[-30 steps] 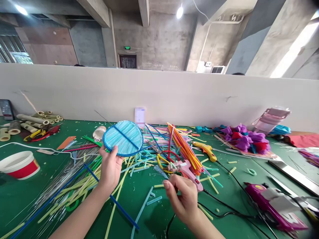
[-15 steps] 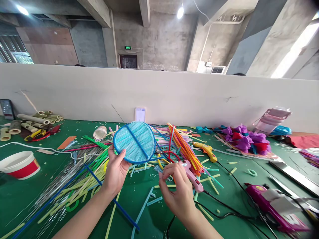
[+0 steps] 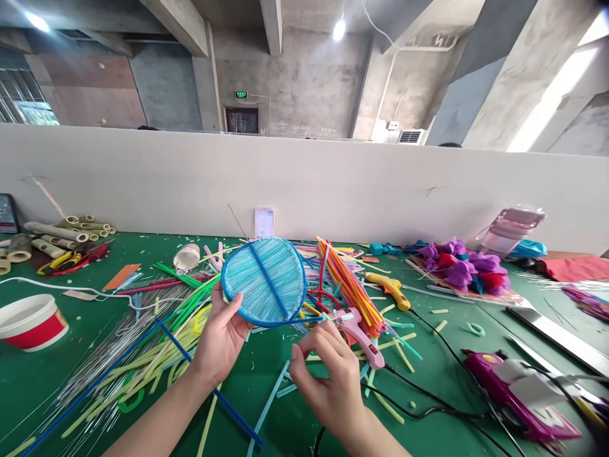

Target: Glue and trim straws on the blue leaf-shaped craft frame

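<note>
My left hand point(image 3: 223, 333) grips a round light-blue disc point(image 3: 264, 279) by its lower left edge, thumb on the front face. The disc has a dark-blue fuzzy rim and a dark-blue pipe cleaner strip running slantwise across it. A thin wire sticks up from its top edge, and a blue strip runs from its bottom edge to the right. My right hand point(image 3: 330, 374) is below and right of the disc, thumb and forefinger closed together; whatever is between them is too small to make out. Right behind its knuckles lies a pink glue gun point(image 3: 359, 333).
Pipe cleaners in yellow-green point(image 3: 143, 381) and orange point(image 3: 349, 289) cover the green table. A yellow glue gun point(image 3: 392, 289), purple power strip point(image 3: 518, 393) and purple-red flowers point(image 3: 461, 270) are on the right. A paper cup point(image 3: 33, 324) and bamboo pieces point(image 3: 57, 238) are left.
The disc in my left hand has shifted slightly right and down. My right hand has moved a little left, fingers still pinched. The camera view has turned slightly.
</note>
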A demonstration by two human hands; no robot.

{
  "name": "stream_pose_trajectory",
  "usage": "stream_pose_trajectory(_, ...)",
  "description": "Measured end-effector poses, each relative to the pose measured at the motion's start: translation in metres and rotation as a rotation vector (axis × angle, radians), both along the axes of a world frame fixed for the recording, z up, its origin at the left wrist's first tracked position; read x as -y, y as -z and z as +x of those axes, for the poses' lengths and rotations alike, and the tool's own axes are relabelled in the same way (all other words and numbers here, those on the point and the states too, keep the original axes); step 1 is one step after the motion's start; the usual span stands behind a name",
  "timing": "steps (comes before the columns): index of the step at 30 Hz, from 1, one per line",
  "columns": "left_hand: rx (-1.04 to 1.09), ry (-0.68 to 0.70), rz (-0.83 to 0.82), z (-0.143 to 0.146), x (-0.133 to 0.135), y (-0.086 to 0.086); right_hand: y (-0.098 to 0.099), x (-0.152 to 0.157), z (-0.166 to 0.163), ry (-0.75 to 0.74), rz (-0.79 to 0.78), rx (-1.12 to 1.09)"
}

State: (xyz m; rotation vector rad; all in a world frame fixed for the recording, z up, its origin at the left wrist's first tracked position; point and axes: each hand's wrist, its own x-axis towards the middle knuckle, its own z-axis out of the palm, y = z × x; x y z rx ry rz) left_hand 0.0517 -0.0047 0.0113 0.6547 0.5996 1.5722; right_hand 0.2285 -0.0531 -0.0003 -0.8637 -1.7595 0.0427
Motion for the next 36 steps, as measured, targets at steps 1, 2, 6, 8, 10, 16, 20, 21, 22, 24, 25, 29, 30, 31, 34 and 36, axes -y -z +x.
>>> stream_pose_trajectory(1,-0.001,-0.011,0.008,-0.001,-0.001,0.001,0.000,0.001,0.000,-0.013,0.014,-0.007)
stream_pose_trajectory(2,-0.005,-0.021,0.017,-0.002,-0.002,0.001,0.000,0.002,0.001,-0.024,0.028,-0.012)
stream_pose_trajectory(6,-0.035,-0.056,0.030,-0.005,-0.005,0.002,-0.002,0.003,0.003,-0.061,0.054,-0.036)
stream_pose_trajectory(8,-0.043,-0.070,0.021,-0.006,-0.006,0.002,-0.004,0.005,0.003,-0.057,0.058,-0.053)
stream_pose_trajectory(10,-0.045,-0.078,0.011,-0.006,-0.007,0.002,-0.003,0.006,0.004,-0.074,0.051,-0.071)
stream_pose_trajectory(16,-0.031,-0.088,-0.013,-0.006,-0.010,0.001,0.011,0.004,0.004,-0.221,-0.057,-0.238)
stream_pose_trajectory(20,-0.015,-0.109,-0.014,-0.008,-0.011,-0.002,0.011,0.002,0.008,-0.183,-0.031,-0.335)
stream_pose_trajectory(21,-0.014,-0.114,-0.011,-0.009,-0.012,-0.002,0.009,0.002,0.009,-0.168,-0.023,-0.328)
stream_pose_trajectory(22,-0.013,-0.119,-0.008,-0.010,-0.012,-0.002,0.007,0.002,0.011,-0.157,-0.019,-0.294)
stream_pose_trajectory(24,-0.008,-0.118,-0.003,-0.011,-0.012,-0.001,0.003,0.002,0.012,-0.133,-0.041,-0.155)
stream_pose_trajectory(25,-0.003,-0.114,-0.002,-0.011,-0.012,-0.001,0.002,0.001,0.012,-0.114,-0.060,-0.067)
stream_pose_trajectory(29,0.040,-0.083,0.004,-0.009,-0.006,-0.005,0.001,-0.001,0.003,-0.005,-0.090,0.124)
stream_pose_trajectory(30,0.047,-0.071,0.000,-0.008,-0.003,-0.006,0.001,-0.002,0.001,0.013,-0.092,0.113)
stream_pose_trajectory(31,0.049,-0.058,-0.010,-0.007,-0.001,-0.008,0.002,-0.002,-0.002,0.020,-0.104,0.092)
stream_pose_trajectory(34,0.042,-0.024,-0.059,-0.003,0.006,-0.010,0.003,-0.001,-0.008,-0.007,-0.168,0.016)
stream_pose_trajectory(36,0.043,-0.012,-0.069,-0.001,0.008,-0.010,0.003,0.002,-0.010,-0.054,-0.200,-0.022)
